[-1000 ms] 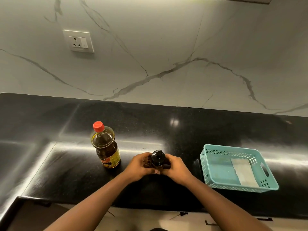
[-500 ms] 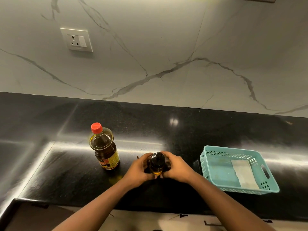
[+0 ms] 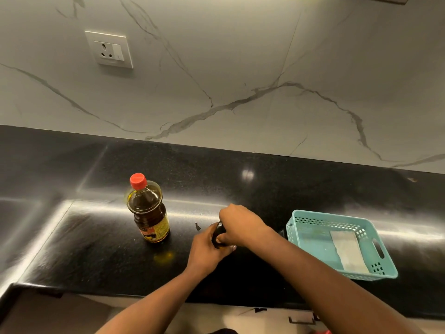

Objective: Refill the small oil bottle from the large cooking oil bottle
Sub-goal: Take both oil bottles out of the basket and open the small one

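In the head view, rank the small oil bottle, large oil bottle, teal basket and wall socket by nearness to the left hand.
1. small oil bottle, gripped in the left hand.
2. large oil bottle, on the hand's left.
3. teal basket, off to the right.
4. wall socket, far back, upper left.

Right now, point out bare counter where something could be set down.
Bare black stone counter lies behind the small dark oil bottle toward the marble wall, and left of the large red-capped oil bottle. Crowded: the gap between the right hand gripping the small bottle and the teal plastic basket.
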`<state>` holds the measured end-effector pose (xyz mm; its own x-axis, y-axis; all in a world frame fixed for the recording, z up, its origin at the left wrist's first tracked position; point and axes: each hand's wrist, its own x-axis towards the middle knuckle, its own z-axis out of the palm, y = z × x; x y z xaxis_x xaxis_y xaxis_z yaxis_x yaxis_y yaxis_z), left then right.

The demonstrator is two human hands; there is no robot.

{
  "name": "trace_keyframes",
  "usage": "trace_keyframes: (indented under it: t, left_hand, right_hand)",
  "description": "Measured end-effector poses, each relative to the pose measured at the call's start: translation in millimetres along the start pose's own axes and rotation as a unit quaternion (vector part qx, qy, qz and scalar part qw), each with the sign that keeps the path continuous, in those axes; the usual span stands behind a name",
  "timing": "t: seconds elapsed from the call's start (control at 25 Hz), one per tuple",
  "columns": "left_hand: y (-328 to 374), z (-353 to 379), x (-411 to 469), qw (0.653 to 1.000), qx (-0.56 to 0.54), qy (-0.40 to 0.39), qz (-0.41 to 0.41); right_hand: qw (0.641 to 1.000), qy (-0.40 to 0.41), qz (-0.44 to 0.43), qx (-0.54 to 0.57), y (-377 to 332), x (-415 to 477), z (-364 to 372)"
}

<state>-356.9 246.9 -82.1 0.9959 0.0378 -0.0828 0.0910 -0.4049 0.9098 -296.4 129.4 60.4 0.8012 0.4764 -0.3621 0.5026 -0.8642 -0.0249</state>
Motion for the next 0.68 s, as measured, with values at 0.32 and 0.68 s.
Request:
trace_keyframes:
  t: [0.32,0.68]
  left_hand:
    - [1.9,-0.3,-0.3,1.000,0.006,0.001,-0.008]
    - [4.0,-0.4,-2.0,1.000,0.005,0.004,-0.011]
  right_hand:
    - [0.998,-0.011,-0.027,-0.050,4.3,0.7,-3.1]
    - [0.997,-0.042,-0.038,-0.043,-0.2,-2.1,-8.2]
